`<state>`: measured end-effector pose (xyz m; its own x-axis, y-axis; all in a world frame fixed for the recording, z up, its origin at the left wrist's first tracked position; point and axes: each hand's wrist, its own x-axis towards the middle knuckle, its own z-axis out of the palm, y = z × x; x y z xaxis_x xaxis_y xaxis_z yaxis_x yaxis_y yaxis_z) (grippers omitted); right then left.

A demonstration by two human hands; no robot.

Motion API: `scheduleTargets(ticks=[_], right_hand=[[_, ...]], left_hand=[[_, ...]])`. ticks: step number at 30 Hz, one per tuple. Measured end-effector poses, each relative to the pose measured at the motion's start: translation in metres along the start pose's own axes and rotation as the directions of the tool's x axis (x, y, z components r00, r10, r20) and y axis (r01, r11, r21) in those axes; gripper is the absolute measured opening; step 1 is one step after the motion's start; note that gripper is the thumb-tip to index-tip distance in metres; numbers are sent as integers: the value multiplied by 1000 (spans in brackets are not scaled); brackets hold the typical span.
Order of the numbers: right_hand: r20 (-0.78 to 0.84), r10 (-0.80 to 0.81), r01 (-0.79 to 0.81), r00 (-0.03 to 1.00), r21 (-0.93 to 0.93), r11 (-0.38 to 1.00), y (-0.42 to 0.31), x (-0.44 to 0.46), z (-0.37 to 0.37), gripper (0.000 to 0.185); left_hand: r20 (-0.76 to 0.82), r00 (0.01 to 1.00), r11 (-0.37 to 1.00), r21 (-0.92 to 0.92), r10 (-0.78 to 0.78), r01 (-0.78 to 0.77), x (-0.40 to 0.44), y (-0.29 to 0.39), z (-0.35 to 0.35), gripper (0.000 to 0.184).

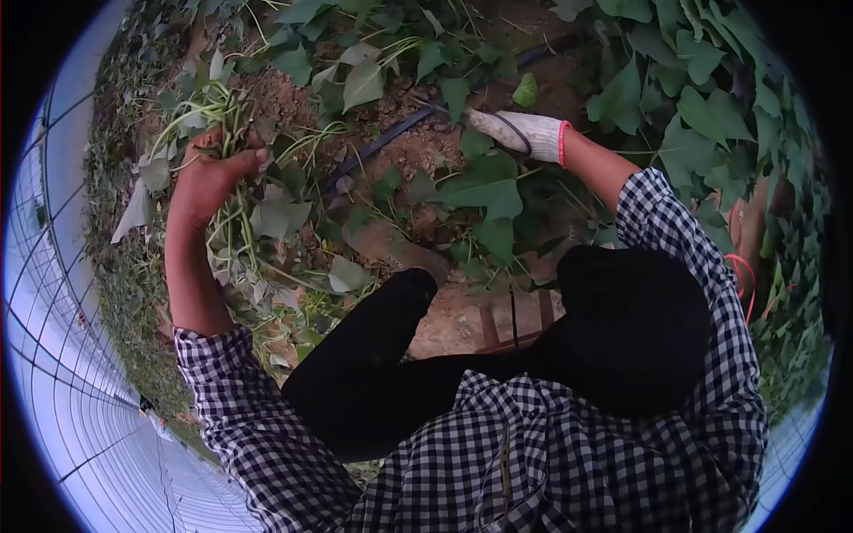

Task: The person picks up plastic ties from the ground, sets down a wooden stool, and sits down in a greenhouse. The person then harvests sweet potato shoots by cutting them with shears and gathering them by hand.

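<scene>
My left hand (222, 164), bare, is closed around a bunch of cut green vine stems (233, 222), with leaves hanging from it. On the right, my right hand (520, 133) wears a white knitted glove with a red cuff and soiled fingertips. A dark, thin loop crosses the glove, and a dark tip shows beyond the fingers; these look like the handle and blades of scissors (437, 107), mostly hidden by the hand. This hand is low among the heart-shaped leaves (484, 191), close to the soil.
A black drip tape (378, 142) runs across the reddish soil (426, 147). Dense leafy vines (702, 107) grow at the right and top. My bent knees in black trousers (373, 346) are close below. A wire mesh (53, 240) and greenhouse sheeting curve along the left.
</scene>
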<state>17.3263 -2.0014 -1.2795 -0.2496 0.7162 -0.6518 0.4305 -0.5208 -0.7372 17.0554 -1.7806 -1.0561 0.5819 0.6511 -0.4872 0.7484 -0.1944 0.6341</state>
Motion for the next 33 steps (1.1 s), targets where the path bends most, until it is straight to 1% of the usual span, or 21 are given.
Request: scheduleTargets(ticks=[1, 2, 4, 5, 6, 7, 8, 9, 11, 12, 15, 16, 18, 19, 20, 23, 25, 26, 29, 31, 33], right_hand=[[-149, -178, 187, 973, 46, 981, 37, 29, 11, 55], [-136, -148, 180, 980, 272, 945, 37, 27, 7, 57], [-109, -86, 137, 990, 679, 722, 37, 23, 0, 60], [-170, -34, 165, 985, 862, 479, 22, 15, 5, 62], [-229, 17, 221, 973, 956, 194, 7, 6, 10, 64], [-263, 92, 242, 960, 950, 196, -4, -1, 15, 64], [-294, 168, 259, 941, 945, 201, -11, -5, 18, 64], [-263, 113, 210, 958, 915, 345, 1, -5, 18, 66], [-197, 0, 155, 980, 772, 617, 24, -5, 17, 71], [-125, 79, 51, 989, 790, 612, 11, -17, 21, 73], [-78, 141, -27, 987, 784, 621, -18, -36, 28, 82], [-56, 125, -33, 991, 789, 613, -15, -35, 31, 83], [0, 118, -69, 993, 813, 578, -10, -32, 37, 83], [24, 121, -88, 992, 827, 556, -9, -30, 37, 82], [45, 122, -104, 991, 839, 534, -9, -29, 37, 81], [-18, 103, -35, 995, 873, 487, -16, -27, 38, 70], [-64, 68, 25, 996, 887, 461, -12, -23, 39, 65], [-88, 45, 58, 995, 893, 447, -10, -21, 41, 63], [50, 71, -72, 996, 932, 355, -24, -27, 34, 63], [29, 122, -74, 992, 923, 377, -24, -24, 36, 64], [23, 141, -78, 990, 916, 395, -25, -22, 36, 64]], left_hand=[[116, 993, 997, 81, -23, 13, 10, 5, 25, 19], [273, 959, 992, 80, 73, -99, 25, -3, 48, 19], [382, 921, 951, 254, 71, -179, 53, -9, 94, 35], [266, 942, 875, 382, 204, -297, 72, -25, 117, 37], [253, 936, 838, 430, 247, -337, 89, -26, 132, 36], [243, 926, 797, 475, 289, -373, 107, -26, 145, 34], [158, 937, 765, 543, 311, -345, 127, -29, 156, 33], [71, 940, 733, 607, 334, -306, 145, -31, 163, 31], [-11, 950, 766, 594, 313, -246, 173, -33, 174, 31], [-52, 953, 782, 586, 299, -214, 181, -35, 176, 30], [-53, 932, 724, 647, 357, -240, 194, -49, 181, 34], [-40, 790, 522, 770, 612, -366, 207, -67, 183, 38], [13, 951, 733, 634, 310, -248, 223, -77, 191, 38], [57, 987, 809, 566, 152, -158, 227, -81, 192, 38], [100, 952, 602, 755, 289, -262, 222, -77, 190, 39], [106, 955, 533, 810, 278, -245, 207, -58, 186, 41], [3, 871, 535, 787, 492, -306, 203, -51, 183, 24], [-50, 809, 530, 779, 586, -336, 203, -50, 184, 22], [-6, 863, 526, 795, 505, -302, 229, -68, 187, 32], [-90, 860, 597, 755, 503, -270, 235, -77, 193, 34], [-92, 888, 607, 761, 451, -230, 217, -59, 188, 31]])
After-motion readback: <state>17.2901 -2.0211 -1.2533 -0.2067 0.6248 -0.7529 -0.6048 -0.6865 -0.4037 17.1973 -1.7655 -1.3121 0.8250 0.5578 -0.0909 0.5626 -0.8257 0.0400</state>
